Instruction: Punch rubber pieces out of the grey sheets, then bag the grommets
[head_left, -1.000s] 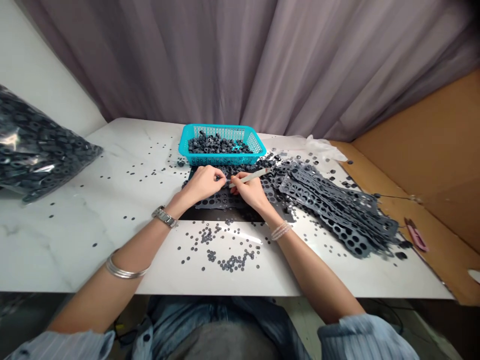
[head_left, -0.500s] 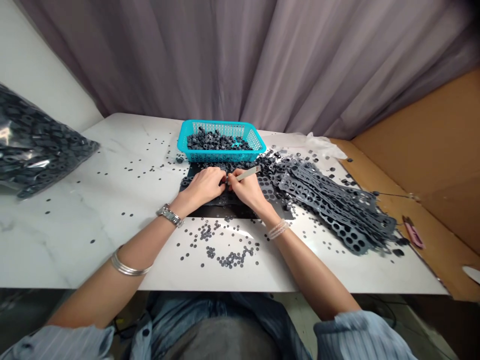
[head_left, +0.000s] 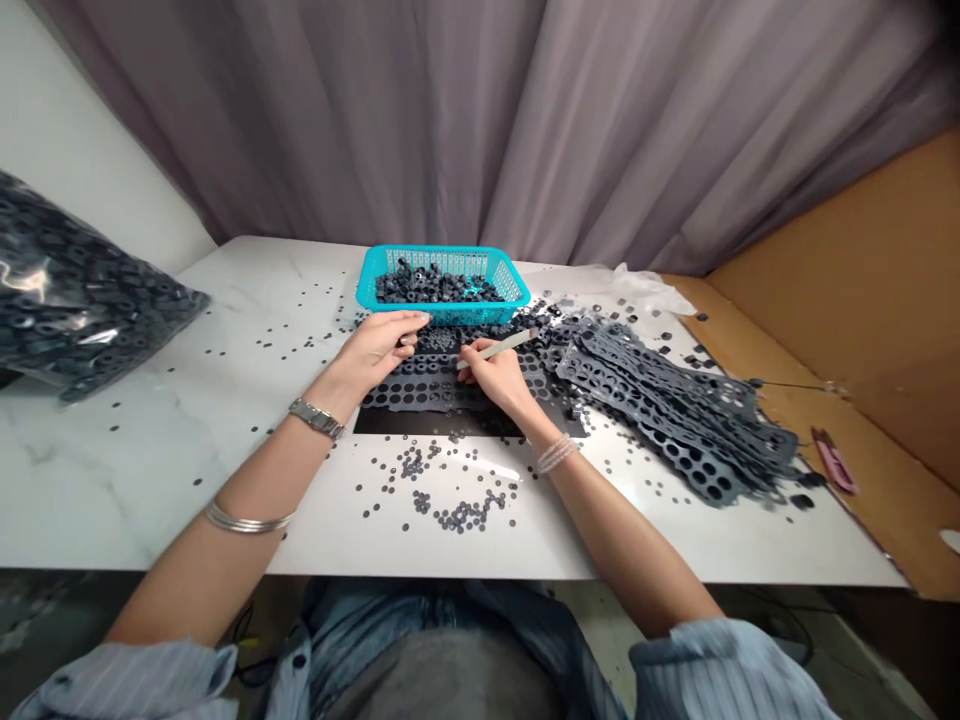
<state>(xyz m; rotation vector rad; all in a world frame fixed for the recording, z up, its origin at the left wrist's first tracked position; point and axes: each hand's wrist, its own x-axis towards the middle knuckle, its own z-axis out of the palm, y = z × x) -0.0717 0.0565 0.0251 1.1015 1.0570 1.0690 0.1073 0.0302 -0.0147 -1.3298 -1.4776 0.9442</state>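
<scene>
My left hand (head_left: pixel 379 347) is lifted just in front of the turquoise basket (head_left: pixel 373 280), fingers curled with fingertips pinched; what they hold is too small to make out. My right hand (head_left: pixel 496 378) grips a pale, slim stick-like tool (head_left: pixel 501 348) and rests on a dark perforated rubber sheet (head_left: pixel 420 390). That sheet lies on a black mat (head_left: pixel 390 422) between my hands. The basket is full of small dark rubber rings.
A heap of punched-out dark sheets (head_left: pixel 675 410) spreads to the right. Small black discs (head_left: pixel 457 515) are scattered over the white table (head_left: pixel 187 420). A clear bag of dark rings (head_left: pixel 67 300) sits far left. Pink snips (head_left: pixel 832 462) lie on cardboard at right.
My left hand has left the sheet and moved up toward the basket. My right hand stays on the sheet with the tool. The view shifted slightly.
</scene>
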